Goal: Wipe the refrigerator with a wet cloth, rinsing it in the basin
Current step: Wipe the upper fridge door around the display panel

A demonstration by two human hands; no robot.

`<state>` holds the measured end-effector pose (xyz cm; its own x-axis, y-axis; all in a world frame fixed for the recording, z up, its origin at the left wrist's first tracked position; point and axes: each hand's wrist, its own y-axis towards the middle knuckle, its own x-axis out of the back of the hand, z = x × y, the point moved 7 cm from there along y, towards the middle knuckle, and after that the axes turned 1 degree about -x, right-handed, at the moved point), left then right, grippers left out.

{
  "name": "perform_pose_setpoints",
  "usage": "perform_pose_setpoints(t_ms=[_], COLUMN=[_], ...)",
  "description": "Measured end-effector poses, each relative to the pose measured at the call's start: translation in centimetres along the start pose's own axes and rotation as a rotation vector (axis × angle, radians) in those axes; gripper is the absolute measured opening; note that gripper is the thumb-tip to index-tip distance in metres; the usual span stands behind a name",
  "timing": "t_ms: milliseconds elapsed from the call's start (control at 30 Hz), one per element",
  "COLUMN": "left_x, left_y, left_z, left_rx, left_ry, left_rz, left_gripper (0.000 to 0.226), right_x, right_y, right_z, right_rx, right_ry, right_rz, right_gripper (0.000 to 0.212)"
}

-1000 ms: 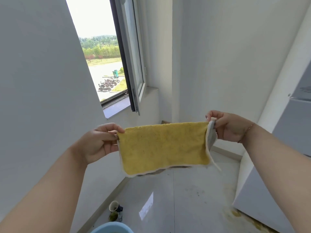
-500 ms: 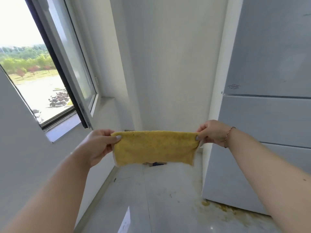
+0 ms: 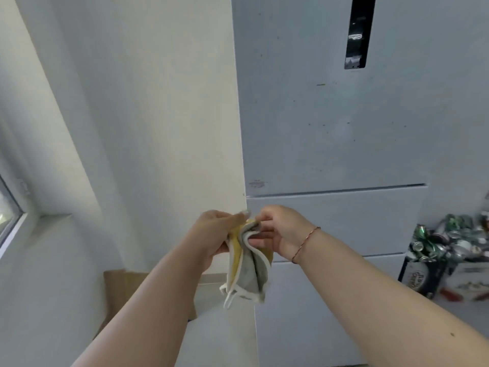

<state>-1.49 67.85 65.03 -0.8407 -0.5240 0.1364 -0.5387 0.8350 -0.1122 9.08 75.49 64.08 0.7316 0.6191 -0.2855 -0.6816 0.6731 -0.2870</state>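
Facing grey refrigerator (image 3: 344, 141) door, white wall (image 3: 158, 102) left, hands pinching cloth (image 3: 248, 271)

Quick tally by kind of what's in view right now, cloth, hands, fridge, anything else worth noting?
Cloth: 1, yellow and grey, gripped by left hand and right hand
Hands: 2
Refrigerator: 1
Bracelet: 1
Cardboard piece: 1
Box of crushed cans: 1
Total: 7
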Motion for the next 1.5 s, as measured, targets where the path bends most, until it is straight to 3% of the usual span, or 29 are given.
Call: perform_pose_setpoints(t_ms=[100, 200, 267, 333, 400, 467, 600, 733, 833, 933, 1067, 1200, 1333, 1400, 1500], left_x=[-2.4, -4.4, -6.5, -9.9, -13.8, -16.2, -13.8, -10.0, -8.0, -6.8, -5.4, -4.3, -3.4, -2.9, -2.2], left_y=[3.1, 6.1, 7.6, 8.1, 7.6, 7.4, 9.1, 11.4, 13.0, 13.2, 14.0, 15.0, 15.8, 16.2, 17.2], left_z=[-1.3, -4.4, -7.1, -9.4, -10.2, -10.8, -14.0, -16.7, -19.3, -22.5, -26.4, -29.9, -33.7, -35.7, -38.1], left_rx=[-0.065, -0.177, -0.276, -0.370, -0.383, -0.401, -0.620, -0.720, -0.795, -0.911, -1.015, -1.078, -1.128, -1.134, -1.112], left_ry=[0.001, -0.049, -0.002, 0.120, 0.218, 0.234, 0.188, 0.093, 0.120, 0.177, 0.234, 0.280, 0.300, 0.302, 0.287], left_rz=[-0.024, -0.116, -0.110, 0.019, 0.259, 0.386, 0.085, -0.127, -0.214, -0.272, -0.306, -0.355, -0.428, -0.459, -0.502], left_gripper=[0.034, 0.029, 0.032, 0.037, 0.041, 0.037, 0.019, 0.019, 0.021, 0.032, 0.041, 0.062, 0.059, 0.056, 0.059], right_x=[4.1, 10.1, 12.4, 12.5, 11.8, 12.6, 14.6, 16.0, 16.2, 16.6, 16.0, 15.8, 16.0, 16.6, 17.2], right_y=[1.6, 3.7, 5.0, 6.2, 6.6, 6.8, 6.6, 6.2, 5.3, 4.4, 2.7, 1.1, -0.2, -0.7, -1.6], right_z=[2.7, 5.3, 5.9, 5.9, 6.5, 7.7, 11.0, 15.5, 20.3, 24.9, 30.0, 34.3, 38.7, 40.8, 44.5], right_rx=[0.058, 0.145, 0.151, 0.126, 0.131, 0.193, 0.410, 0.664, 0.856, 0.983, 1.115, 1.212, 1.262, 1.346, 1.518], right_ry=[-0.021, -0.101, -0.062, 0.189, 0.482, 0.650, 0.750, 0.786, 0.743, 0.708, 0.615, 0.564, 0.408, 0.298, -0.108], right_rz=[-0.031, -0.265, -0.311, -0.174, 0.011, 0.086, 0.169, 0.120, 0.073, 0.007, -0.100, -0.159, -0.231, -0.342, -0.689], right_gripper=[0.021, 0.022, 0.032, 0.051, 0.065, 0.062, 0.070, 0.061, 0.068, 0.052, 0.062, 0.056, 0.054, 0.049, 0.054])
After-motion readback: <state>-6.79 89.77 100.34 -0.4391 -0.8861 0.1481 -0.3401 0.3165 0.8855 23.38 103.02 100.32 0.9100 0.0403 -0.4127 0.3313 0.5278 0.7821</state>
